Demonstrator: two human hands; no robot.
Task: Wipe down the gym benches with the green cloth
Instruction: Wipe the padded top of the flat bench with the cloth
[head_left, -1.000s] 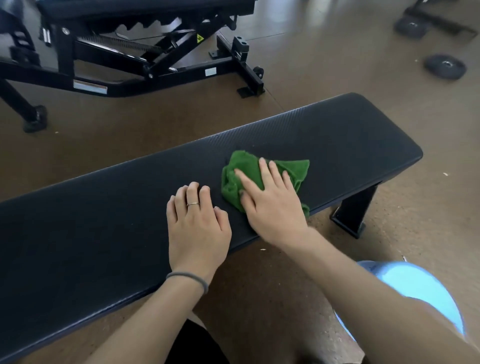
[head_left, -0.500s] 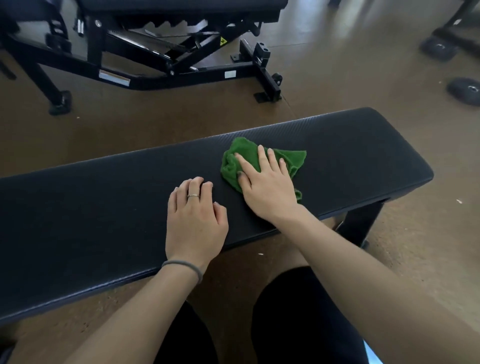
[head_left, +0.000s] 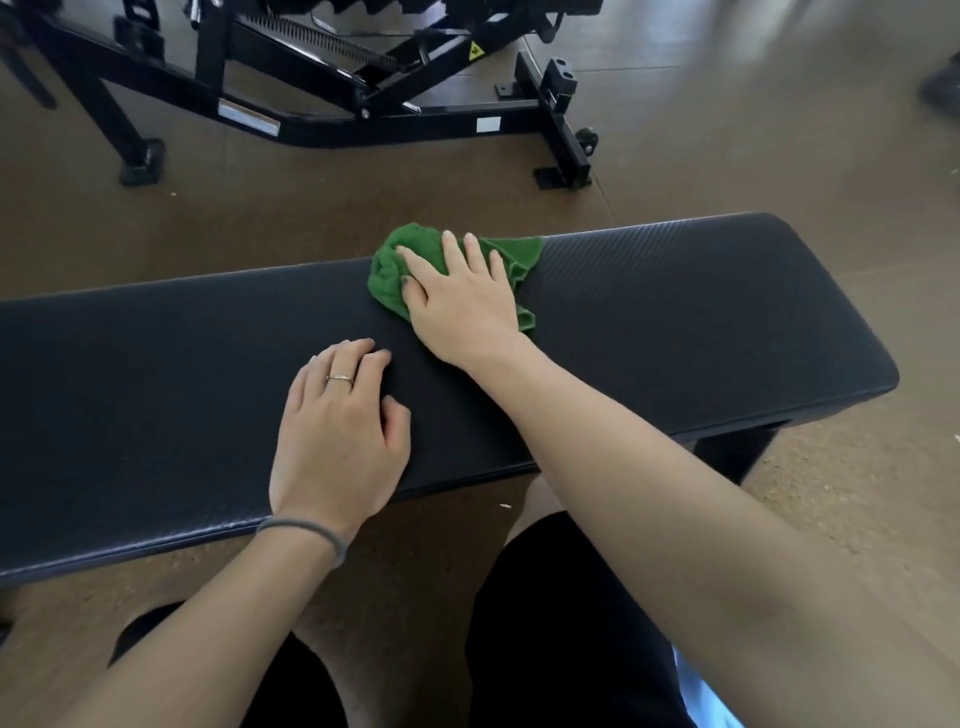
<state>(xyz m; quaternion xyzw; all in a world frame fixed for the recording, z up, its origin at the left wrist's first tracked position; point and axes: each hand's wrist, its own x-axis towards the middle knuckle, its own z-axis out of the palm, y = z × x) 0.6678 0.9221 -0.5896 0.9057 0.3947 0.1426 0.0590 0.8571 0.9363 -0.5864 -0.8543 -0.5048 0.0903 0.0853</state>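
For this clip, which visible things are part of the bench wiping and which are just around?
In the job:
- green cloth, under the right hand
- flat black bench, which the left hand rests on

Just around:
- adjustable bench frame on the floor behind
- hair tie on the left wrist

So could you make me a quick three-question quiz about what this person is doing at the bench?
1. True or false: the right hand presses the cloth flat against the bench.
2. What does the left hand hold? A) a spray bottle B) nothing, it rests on the bench C) a second cloth
3. Fill in: the cloth lies near the bench's ____ edge, the side away from the person.

Key
1. True; the fingers lie straight on top of the cloth.
2. B
3. far
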